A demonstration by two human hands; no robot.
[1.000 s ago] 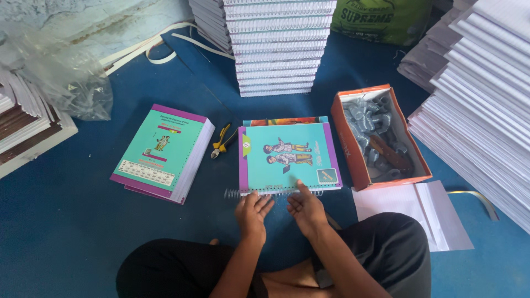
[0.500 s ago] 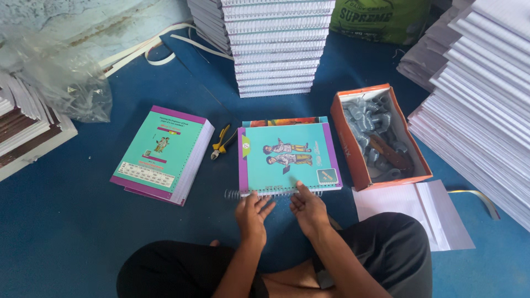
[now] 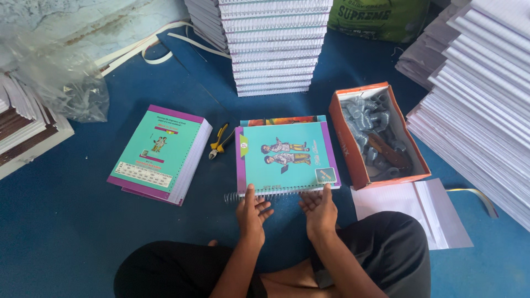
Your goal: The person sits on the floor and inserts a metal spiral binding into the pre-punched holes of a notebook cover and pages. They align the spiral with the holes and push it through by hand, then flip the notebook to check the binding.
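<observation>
Sitting on a blue floor (image 3: pixel 66 221), we rest our left hand (image 3: pixel 252 209) and right hand (image 3: pixel 320 208) with fingers loosely spread, gripping nothing, their tips at the wire spiral (image 3: pixel 259 194) along the near edge of the teal notebook (image 3: pixel 284 157). Beyond our fingertips rises a stack of bound notebooks (image 3: pixel 273 47); left of them lie pliers (image 3: pixel 220 141) and a second notebook pile (image 3: pixel 160 153), and right an orange box of coils (image 3: pixel 375 135), white sheets (image 3: pixel 411 207) and paper stacks (image 3: pixel 480 94).
</observation>
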